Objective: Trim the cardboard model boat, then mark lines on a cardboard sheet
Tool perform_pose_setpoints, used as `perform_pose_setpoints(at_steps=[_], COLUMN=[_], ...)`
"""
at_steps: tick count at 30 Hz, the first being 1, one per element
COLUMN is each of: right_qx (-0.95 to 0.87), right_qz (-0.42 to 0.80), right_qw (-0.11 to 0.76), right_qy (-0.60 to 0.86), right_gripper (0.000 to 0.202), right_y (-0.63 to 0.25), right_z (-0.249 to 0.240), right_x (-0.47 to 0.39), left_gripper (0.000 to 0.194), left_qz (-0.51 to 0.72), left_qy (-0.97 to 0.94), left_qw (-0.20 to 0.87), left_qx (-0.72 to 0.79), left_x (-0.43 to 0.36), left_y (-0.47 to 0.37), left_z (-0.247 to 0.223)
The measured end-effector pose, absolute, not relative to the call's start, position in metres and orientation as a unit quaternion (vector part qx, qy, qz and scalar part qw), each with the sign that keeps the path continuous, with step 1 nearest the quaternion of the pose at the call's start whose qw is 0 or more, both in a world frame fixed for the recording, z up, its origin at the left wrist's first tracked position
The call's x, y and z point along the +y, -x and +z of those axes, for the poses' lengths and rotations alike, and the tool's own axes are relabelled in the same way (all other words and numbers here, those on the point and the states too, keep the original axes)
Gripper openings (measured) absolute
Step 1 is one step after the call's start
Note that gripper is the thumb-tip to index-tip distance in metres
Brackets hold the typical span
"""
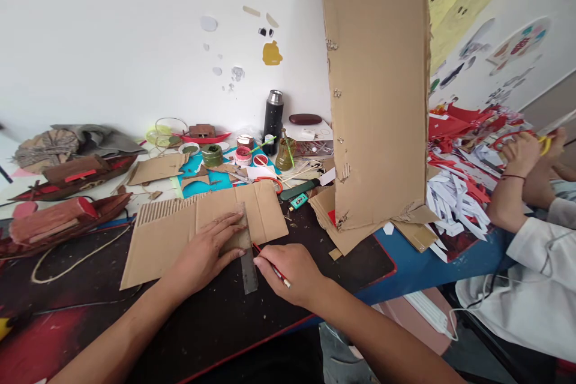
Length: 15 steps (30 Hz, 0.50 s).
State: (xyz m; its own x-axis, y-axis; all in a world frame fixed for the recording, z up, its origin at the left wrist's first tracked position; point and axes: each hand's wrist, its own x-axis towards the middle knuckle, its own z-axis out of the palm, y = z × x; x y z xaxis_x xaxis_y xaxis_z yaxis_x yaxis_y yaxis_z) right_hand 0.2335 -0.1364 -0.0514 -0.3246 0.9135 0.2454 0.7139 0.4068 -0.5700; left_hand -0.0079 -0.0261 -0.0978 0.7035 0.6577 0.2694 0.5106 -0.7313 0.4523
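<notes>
A flat piece of brown cardboard (171, 242) lies on the dark work mat, its corrugation bared along part of the far edge. Across it, towards its right part, a metal ruler (249, 273) points away from me and overhangs the near edge. My left hand (207, 255) lies with fingers spread, pressing on the ruler and the cardboard. Close to the ruler's right side, my right hand (290, 273) grips a red pencil (281, 276), its tip at the ruler's edge.
A tall cardboard sheet (380, 90) stands upright at right centre. Model boats (54, 228) sit at left; paint jars (212, 155), orange-handled scissors (270, 180) and a black flask (273, 117) are behind. Paper scraps (459, 198) and another person's hands (522, 153) are at right.
</notes>
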Motion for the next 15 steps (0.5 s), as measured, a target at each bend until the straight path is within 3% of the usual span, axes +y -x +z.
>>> perform_pose_setpoints(at_steps=[7,15], right_qx=[-0.792,-0.637], right_qz=[0.205,0.343], right_qw=[0.28,0.434], right_qy=[0.502,0.537], right_gripper=[0.038,0.042], right_y=[-0.234,-0.243], right_z=[-0.049,-0.056], right_x=[-0.152,-0.146], left_gripper=[0.053,0.052], left_qz=[0.21,0.208], left_qy=[-0.905,-0.908], left_qw=[0.174,0.161], left_qx=[0.325,0.326], left_x=[-0.026,-0.028], left_y=[0.008,0.008], left_z=[-0.098,-0.097])
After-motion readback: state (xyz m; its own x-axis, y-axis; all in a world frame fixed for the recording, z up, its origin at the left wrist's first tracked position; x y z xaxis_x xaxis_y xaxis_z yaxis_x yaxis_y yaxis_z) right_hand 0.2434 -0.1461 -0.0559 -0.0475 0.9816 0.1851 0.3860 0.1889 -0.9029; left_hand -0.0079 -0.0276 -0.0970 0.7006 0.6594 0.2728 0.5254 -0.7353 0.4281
